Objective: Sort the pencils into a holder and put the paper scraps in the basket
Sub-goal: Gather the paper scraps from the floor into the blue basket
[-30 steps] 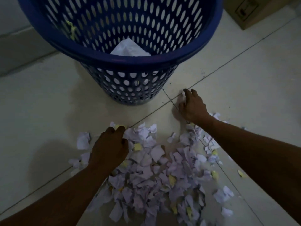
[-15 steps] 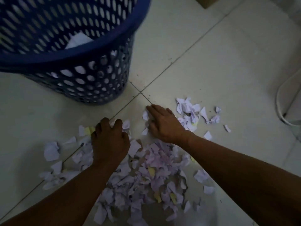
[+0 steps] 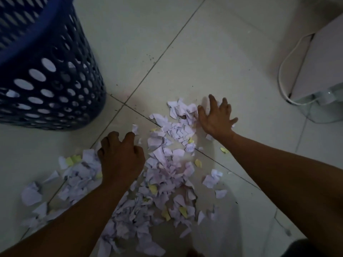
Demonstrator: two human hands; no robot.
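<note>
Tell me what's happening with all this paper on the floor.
A person seems to be gathering torn paper scraps piled on the tiled floor. The right hand, fingers spread, lies flat at the pile's far edge. The left hand rests on it with curled fingers, grip unclear. The blue basket stands beside the pile, far left.

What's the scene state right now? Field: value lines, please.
floor: pale tiles, dim light
basket: blue, perforated, upright, far left, apart from the pile
paper scraps: white and yellow, loose pile on the floor between the arms
left hand: fingers curled on the pile's left part; unclear if it holds any
right hand: fingers spread, at the pile's far right edge
other: white cable beside white appliance, far right
</note>
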